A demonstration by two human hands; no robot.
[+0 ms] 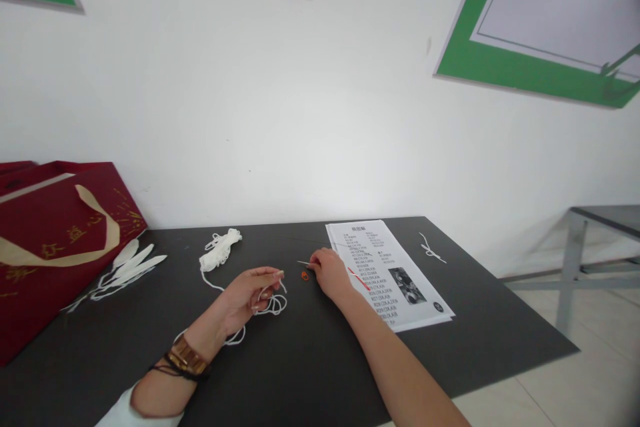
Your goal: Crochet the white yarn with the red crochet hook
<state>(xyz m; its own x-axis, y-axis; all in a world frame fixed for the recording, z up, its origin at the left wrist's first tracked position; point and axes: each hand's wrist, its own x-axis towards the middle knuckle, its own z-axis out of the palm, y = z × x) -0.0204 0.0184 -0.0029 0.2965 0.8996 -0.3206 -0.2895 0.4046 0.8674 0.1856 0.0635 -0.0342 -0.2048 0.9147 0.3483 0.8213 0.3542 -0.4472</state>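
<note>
My left hand (253, 297) pinches the end of a white yarn strand (275, 305), which loops loosely below the fingers. From there the yarn runs back to a small white yarn skein (220, 250) on the table. Between the fingertips of my right hand (330, 271) is a thin silver needle-like tool (303, 262), its tip pointing left; the hand hides its other end. A small orange stitch marker (305, 275) lies just left of that hand. On the printed sheet (420, 317), beside my right wrist, lies a slim red stick (359, 279).
A dark red gift bag (50, 280) stands at the left, with several white crocheted pieces (135, 267) beside it. A short tied white yarn piece (430, 250) lies right of the sheet. The black table (310, 360) meets a white wall (300, 113).
</note>
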